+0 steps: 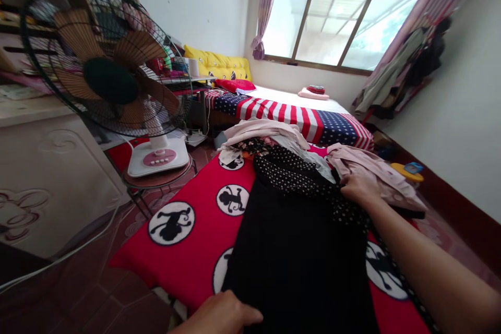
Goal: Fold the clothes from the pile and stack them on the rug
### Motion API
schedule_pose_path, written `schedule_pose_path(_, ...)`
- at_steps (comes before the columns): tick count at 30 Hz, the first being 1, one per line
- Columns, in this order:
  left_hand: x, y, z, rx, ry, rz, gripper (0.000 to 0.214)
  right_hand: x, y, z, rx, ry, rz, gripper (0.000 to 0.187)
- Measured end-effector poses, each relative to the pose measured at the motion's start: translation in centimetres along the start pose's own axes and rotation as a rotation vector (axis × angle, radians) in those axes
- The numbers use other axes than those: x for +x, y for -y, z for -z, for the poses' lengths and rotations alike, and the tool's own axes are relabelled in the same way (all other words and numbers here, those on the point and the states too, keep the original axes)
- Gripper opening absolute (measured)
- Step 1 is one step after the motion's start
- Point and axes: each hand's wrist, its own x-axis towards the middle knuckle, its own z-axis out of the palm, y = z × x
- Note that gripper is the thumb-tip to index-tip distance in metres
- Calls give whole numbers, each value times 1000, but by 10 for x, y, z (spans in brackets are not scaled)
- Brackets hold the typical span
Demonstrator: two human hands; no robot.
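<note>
Left hand (223,314) lies at the near left edge of a black garment (301,255); its grip cannot be confirmed. Right hand (359,191) pinches dotted fabric (293,172) at the far right. Garment lies spread over a red monkey-print cover (203,250). Judged advisable: light, even tension, creases smoothed outward.

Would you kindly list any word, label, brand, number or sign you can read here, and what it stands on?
No text can be read.
Fan base: any marks are too small to read.
Yellow cushion: marks too blurred.
Black garment: no lettering shows.
Red cover: figures in circles, no letters.
</note>
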Motion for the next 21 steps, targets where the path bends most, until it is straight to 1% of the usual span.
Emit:
schedule_pose_path(1, 8, -2, 6, -9, -7, -7, 21, 0, 7, -3, 24, 18, 13, 26)
schedule_pose_path(2, 19, -4, 13, -9, -46, -20, 23, 0, 17, -6, 74, 19, 39, 28)
schedule_pose_path(3, 35, -5, 20, 6, -122, -42, 26, 1, 31, -10, 143, 11, 76, 30)
schedule_pose_path(4, 53, -5, 26, 38, -227, -76, 28, 1, 48, -15, 222, 4, 120, 31)
schedule_pose_path(5, 75, -4, 31, 88, -368, -118, 29, 1, 67, -22, 301, 5, 167, 32)
schedule_pose_path(6, 96, -1, 34, 153, -501, -163, 31, 0, 87, -30, 370, 16, 212, 31)
schedule_pose_path(7, 118, 3, 35, 220, -601, -194, 35, -1, 107, -39, 417, 36, 252, 30)
schedule_pose_path(8, 137, 8, 34, 290, -653, -206, 40, -2, 128, -50, 445, 58, 284, 29)
schedule_pose_path(9, 153, 13, 31, 361, -670, -207, 45, -3, 147, -61, 475, 73, 310, 30)
schedule_pose_path(11, 175, 24, 21, 495, -657, -194, 51, -3, 179, -82, 526, 91, 341, 38)
schedule_pose_path(13, 184, 33, 10, 597, -657, -199, 53, 0, 201, -97, 564, 101, 335, 50)
schedule_pose_path(14, 185, 36, 6, 631, -673, -207, 54, 3, 208, -103, 581, 102, 321, 50)
schedule_pose_path(15, 184, 38, 2, 659, -695, -214, 57, 8, 213, -106, 598, 96, 301, 44)
schedule_pose_path(17, 182, 39, -2, 705, -735, -232, 64, 20, 216, -112, 643, 60, 249, 29)
schedule_pose_path(19, 181, 39, -2, 753, -744, -263, 72, 32, 214, -119, 699, 16, 197, 32)
schedule_pose_path(21, 182, 41, -1, 785, -729, -285, 75, 40, 212, -129, 748, 13, 164, 32)
